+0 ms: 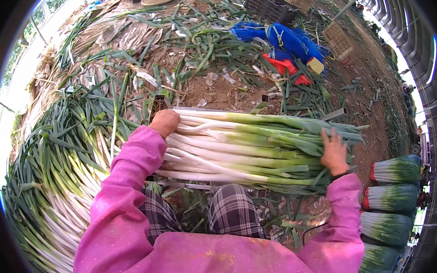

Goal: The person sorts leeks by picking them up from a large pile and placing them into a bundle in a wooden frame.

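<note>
A broad layer of long green onions [237, 150] lies crosswise in front of me on a low metal frame [184, 185], white ends left, green leaves right. My left hand [165, 124] is closed against the white ends at the far left corner. Its fingertips are hidden, so what they grip, if anything, does not show. Over the leaves at the right, my right hand [334, 153] rests with its fingers spread and nothing grasped.
Loose green onions [63, 178] form a big heap at my left. Bagged bundles [389, 197] stand in a row at the right. Beyond the frame lie scattered leaves [208, 47], blue netting [288, 39], a red piece of material [286, 67] and a dark crate [268, 8].
</note>
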Motion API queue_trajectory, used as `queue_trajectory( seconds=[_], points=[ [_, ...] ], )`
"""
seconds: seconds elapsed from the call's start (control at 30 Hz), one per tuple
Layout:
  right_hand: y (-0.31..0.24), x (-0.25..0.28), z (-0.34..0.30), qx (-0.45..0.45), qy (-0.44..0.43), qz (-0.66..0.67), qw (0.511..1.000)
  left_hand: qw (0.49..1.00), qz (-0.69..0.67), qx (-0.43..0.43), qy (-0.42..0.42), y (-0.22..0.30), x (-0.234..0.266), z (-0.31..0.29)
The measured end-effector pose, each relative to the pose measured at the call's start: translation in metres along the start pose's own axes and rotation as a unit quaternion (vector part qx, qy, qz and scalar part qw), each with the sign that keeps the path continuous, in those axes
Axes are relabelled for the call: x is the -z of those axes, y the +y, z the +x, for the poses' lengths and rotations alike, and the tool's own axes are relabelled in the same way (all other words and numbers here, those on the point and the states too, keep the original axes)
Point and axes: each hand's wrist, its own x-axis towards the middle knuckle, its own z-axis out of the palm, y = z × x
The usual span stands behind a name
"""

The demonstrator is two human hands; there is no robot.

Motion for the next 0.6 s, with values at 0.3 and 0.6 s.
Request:
queue_trajectory(
  seconds=[0.3,0.6],
  points=[
    [0.153,-0.004,0.009,-0.327,-0.017,-0.018,0.945,0.999,-0.034,0.019,-0.015,0.005,0.007,0.002],
    [-0.071,-0.002,-0.110,0.247,0.209,0.307,0.895,0.992,-0.008,-0.062,-0.108,0.064,0.051,-0.069]
  ],
)
